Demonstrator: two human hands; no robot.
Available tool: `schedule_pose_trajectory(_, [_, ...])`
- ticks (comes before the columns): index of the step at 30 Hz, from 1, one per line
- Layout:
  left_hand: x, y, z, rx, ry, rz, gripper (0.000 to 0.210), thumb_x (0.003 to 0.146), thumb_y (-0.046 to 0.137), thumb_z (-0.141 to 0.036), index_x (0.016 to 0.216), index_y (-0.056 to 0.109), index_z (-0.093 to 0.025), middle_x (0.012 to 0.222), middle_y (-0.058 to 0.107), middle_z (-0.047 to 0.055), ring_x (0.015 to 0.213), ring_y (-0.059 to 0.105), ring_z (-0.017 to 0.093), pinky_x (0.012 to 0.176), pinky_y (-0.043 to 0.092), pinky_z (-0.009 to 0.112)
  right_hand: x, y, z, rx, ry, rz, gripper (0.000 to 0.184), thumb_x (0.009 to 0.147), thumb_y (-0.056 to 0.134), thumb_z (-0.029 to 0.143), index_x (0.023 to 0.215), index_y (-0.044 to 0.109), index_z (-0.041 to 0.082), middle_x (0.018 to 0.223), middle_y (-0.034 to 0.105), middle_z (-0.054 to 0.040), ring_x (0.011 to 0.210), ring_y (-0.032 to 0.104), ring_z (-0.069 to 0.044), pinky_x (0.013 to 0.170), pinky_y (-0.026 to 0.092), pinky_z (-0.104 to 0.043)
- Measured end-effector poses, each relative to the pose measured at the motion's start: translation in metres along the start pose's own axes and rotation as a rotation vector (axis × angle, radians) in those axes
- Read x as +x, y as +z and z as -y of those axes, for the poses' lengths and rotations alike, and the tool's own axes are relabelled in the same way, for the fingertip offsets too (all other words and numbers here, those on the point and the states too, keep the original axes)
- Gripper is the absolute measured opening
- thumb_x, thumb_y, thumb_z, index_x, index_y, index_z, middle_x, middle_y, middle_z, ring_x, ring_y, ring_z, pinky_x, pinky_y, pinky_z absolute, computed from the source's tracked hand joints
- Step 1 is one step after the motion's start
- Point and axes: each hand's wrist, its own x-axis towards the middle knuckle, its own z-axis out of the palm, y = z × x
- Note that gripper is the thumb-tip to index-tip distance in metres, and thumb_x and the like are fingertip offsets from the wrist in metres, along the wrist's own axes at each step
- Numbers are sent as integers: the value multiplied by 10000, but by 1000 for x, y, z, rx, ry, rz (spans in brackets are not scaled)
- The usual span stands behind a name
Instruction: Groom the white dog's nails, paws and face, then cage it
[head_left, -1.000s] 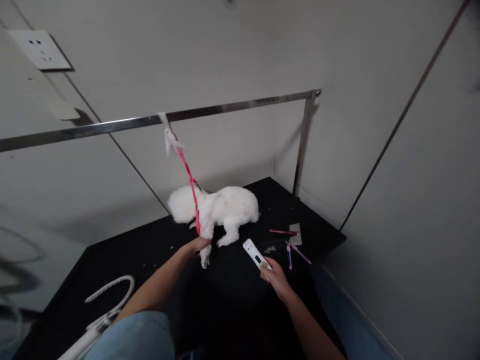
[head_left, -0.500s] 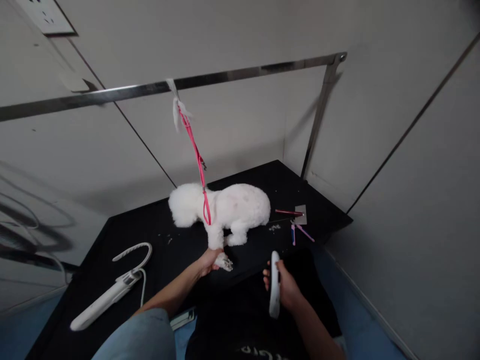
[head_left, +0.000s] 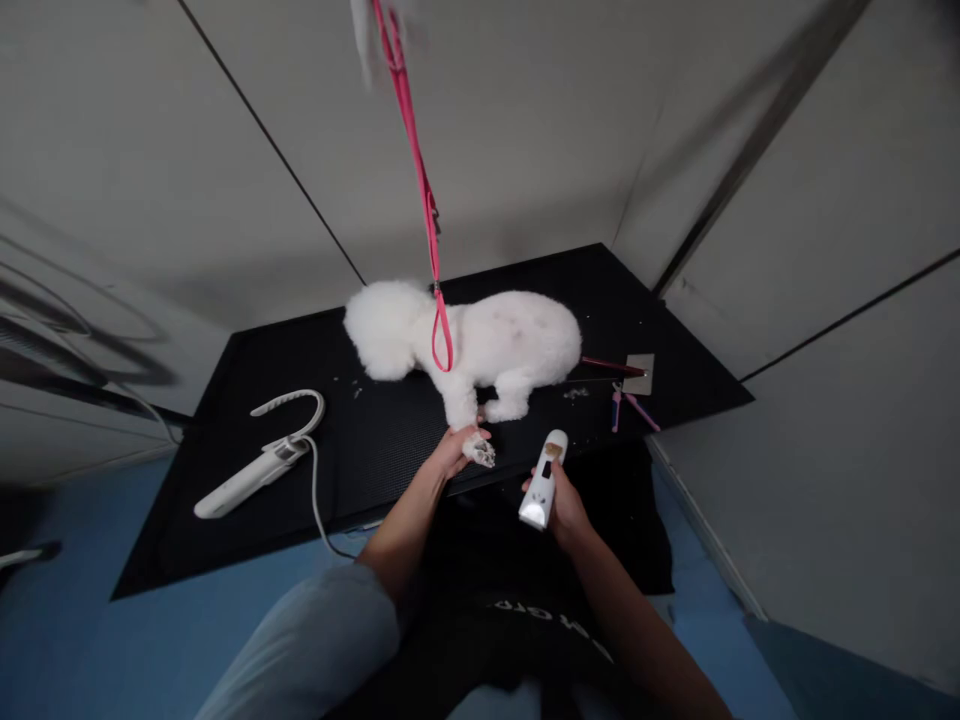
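While the left hand [head_left: 449, 456] clasps a foreleg [head_left: 460, 403] (white-furred), the right hand [head_left: 568, 510] grips clippers [head_left: 537, 496].

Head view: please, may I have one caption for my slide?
Left hand holding a front leg of a white dog, right hand a white clipper, at a black table.

So on my left I've got this long white plastic gadget [head_left: 244, 485] with a hook-shaped end, its pale cable [head_left: 319, 500] hanging past the black textured tabletop [head_left: 262, 360]. On my right, a slim dark-red stick [head_left: 606, 366] overlaps a small beige card [head_left: 639, 383], purple-and-blue-handled pliers [head_left: 616, 410] just beside. Blue floor [head_left: 165, 580], grey panelled wall [head_left: 225, 200].
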Motion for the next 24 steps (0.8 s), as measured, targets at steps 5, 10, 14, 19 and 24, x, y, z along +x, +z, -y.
schedule_pose_trajectory(5, [-1, -10, -8, -131, -129, 269, 461, 640, 653, -296, 1075, 565, -172, 778, 674, 50, 592, 589, 159, 467, 399, 247, 15, 15, 17, 26, -146, 38, 409, 675, 741, 416, 977, 621, 167, 819, 725, -44, 574, 578, -120, 463, 384, -198])
schedule_pose_trajectory(10, [-4, 0, -7, -350, -69, 264, 425, 515, 751, -292, 871, 550, -175, 484, 491, -80, 426, 392, 80, 443, 315, 212, 19, 31, 32, -187, -379, -28, 393, 677, 720, 449, 916, 711, 137, 778, 704, -64, 538, 554, -135, 468, 448, -254])
schedule_pose_trajectory(14, [-7, 5, -6, -390, -49, 234, 400, 530, 750, -297, 844, 532, -180, 447, 432, -104, 414, 347, 70, 444, 277, 201, 17, 41, 33, -294, -410, 11, 348, 670, 718, 422, 891, 707, 153, 704, 687, -49, 520, 574, -156, 469, 482, -278])
schedule_pose_trajectory(19, [-6, 6, -5, -370, -14, 237, 351, 543, 729, -274, 822, 548, -164, 454, 455, -90, 423, 364, 74, 456, 258, 213, 17, 44, 29, -323, -413, 66, 345, 669, 706, 404, 917, 707, 163, 728, 689, -47, 547, 591, -163, 495, 496, -287])
schedule_pose_trajectory(24, [-5, 12, -6, -355, -4, 221, 374, 542, 738, -305, 832, 549, -164, 460, 473, -83, 424, 378, 82, 453, 271, 221, 20, 38, 33, -342, -437, 93, 300, 668, 698, 363, 899, 703, 171, 717, 680, -33, 528, 565, -150, 483, 468, -278])
